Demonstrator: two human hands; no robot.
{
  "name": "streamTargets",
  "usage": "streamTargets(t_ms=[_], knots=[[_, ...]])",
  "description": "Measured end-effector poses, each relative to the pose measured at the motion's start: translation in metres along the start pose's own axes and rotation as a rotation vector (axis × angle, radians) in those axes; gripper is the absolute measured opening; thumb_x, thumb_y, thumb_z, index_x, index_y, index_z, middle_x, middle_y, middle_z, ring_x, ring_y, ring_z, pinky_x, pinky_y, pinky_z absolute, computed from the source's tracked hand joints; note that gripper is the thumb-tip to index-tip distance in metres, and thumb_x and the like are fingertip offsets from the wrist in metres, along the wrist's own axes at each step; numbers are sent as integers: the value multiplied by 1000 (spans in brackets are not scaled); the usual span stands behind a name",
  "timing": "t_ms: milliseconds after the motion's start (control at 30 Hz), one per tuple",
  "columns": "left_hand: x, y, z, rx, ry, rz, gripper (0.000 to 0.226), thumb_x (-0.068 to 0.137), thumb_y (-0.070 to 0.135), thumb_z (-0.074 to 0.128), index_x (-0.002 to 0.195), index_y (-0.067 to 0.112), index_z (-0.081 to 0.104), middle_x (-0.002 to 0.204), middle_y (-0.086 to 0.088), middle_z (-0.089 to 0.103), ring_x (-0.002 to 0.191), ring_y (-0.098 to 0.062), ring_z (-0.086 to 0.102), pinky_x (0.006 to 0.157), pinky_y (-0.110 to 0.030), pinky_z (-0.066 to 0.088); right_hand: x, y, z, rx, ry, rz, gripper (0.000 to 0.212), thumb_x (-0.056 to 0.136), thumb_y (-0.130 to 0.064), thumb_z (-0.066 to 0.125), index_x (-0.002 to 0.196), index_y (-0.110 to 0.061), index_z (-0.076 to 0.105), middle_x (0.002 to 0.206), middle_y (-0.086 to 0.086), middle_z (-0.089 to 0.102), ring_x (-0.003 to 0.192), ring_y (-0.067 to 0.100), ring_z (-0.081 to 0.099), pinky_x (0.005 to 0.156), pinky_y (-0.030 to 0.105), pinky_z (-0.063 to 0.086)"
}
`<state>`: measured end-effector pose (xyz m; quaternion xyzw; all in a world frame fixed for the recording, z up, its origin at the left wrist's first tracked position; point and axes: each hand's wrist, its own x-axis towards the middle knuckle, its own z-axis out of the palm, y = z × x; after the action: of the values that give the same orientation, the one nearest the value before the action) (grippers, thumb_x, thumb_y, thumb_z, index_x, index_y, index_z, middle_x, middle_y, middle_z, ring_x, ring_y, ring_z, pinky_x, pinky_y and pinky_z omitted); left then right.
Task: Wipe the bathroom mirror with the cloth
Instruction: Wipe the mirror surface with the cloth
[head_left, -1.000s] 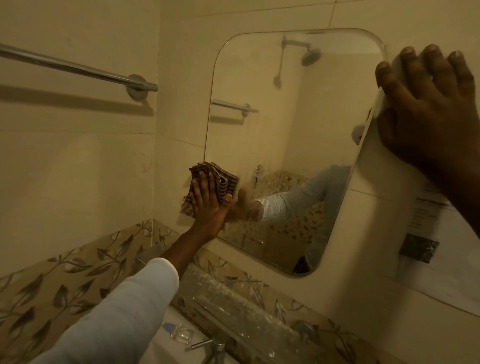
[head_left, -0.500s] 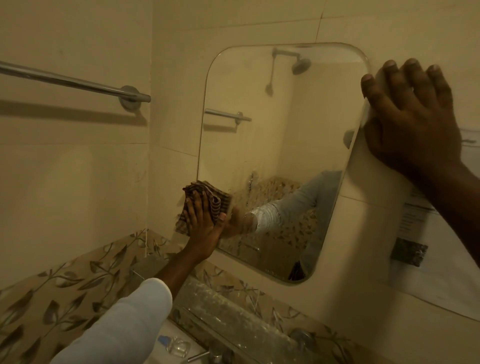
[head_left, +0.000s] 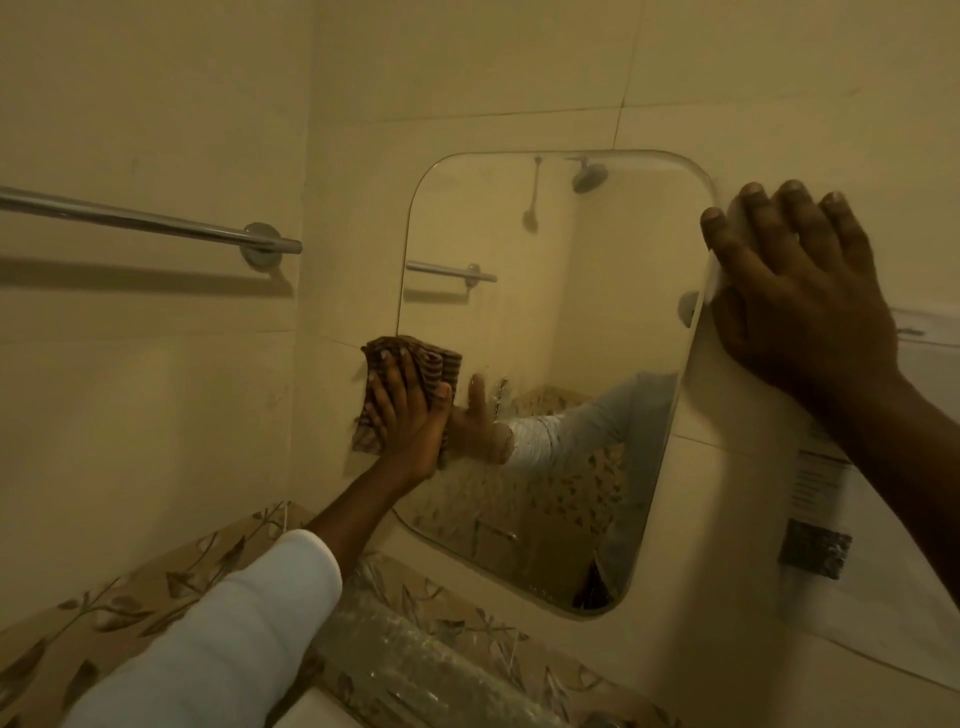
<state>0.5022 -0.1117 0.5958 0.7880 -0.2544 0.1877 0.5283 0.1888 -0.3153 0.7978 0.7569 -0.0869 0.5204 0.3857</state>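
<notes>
Cloth (head_left: 442, 366) perhaps higher on mirror (head_left: 571, 312)

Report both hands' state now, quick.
Left hand: open, fingers flat, pressing the striped cloth on the mirror near its left edge.
Right hand: open, resting flat over the mirror's right edge, holding nothing.

The left hand (head_left: 410, 421) covers the middle of the cloth (head_left: 449, 368), and the right hand (head_left: 795, 296) hides part of the right edge of the mirror (head_left: 561, 322). The rail (head_left: 130, 218) runs off the left edge, and the print on the label (head_left: 821, 483) is too small to read.
</notes>
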Motion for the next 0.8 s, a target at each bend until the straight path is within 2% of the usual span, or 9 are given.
streamTargets(t_ms=[133, 233, 333, 433, 633, 800], knots=[[28, 29, -15, -21, 56, 93, 85, 69, 102, -15, 132, 59, -52, 176, 4, -31, 163, -22, -25, 127, -48, -23, 1, 1, -1, 8, -4, 3, 66, 107, -35, 35, 169, -13, 27, 171, 27, 29, 159, 49, 24, 131, 59, 12], [49, 53, -29, -24, 50, 146, 82, 66, 106, -15, 125, 67, -56, 175, 6, -32, 163, -20, -25, 123, -44, -27, 1, 1, -1, 5, -6, 4, 67, 106, -35, 36, 169, -13, 28, 170, 27, 30, 159, 49, 25, 131, 60, 13], [71, 78, -43, 18, 44, 158, 100, 64, 107, -14, 143, 54, -47, 175, 7, -32, 163, -22, -26, 124, -44, -25, 0, 1, 0, -12, -2, 4, 68, 106, -34, 36, 169, -13, 28, 170, 28, 31, 159, 49, 25, 131, 60, 15], [90, 104, -56, 43, 35, 181, 116, 72, 102, -3, 163, 36, -30, 176, 6, -30, 164, -25, -26, 129, -52, -20, 1, 2, 0, -25, -2, 3, 68, 106, -35, 37, 169, -13, 28, 170, 28, 32, 159, 49, 26, 131, 60, 15], [114, 159, -78, 12, 10, 235, 103, 89, 88, 15, 166, 33, -26, 176, 7, -31, 163, -29, -28, 131, -66, -9, 1, 1, 0, -54, -18, 4, 68, 106, -35, 35, 170, -13, 27, 170, 27, 31, 160, 48, 25, 132, 60, 16], [112, 192, -81, 85, 57, 266, 97, 96, 81, 14, 169, 27, -21, 178, 0, -27, 164, -33, -26, 130, -62, -16, 2, -1, -2, -30, 3, 34, 69, 105, -34, 37, 168, -8, 29, 170, 26, 33, 160, 45, 27, 131, 60, 18]])
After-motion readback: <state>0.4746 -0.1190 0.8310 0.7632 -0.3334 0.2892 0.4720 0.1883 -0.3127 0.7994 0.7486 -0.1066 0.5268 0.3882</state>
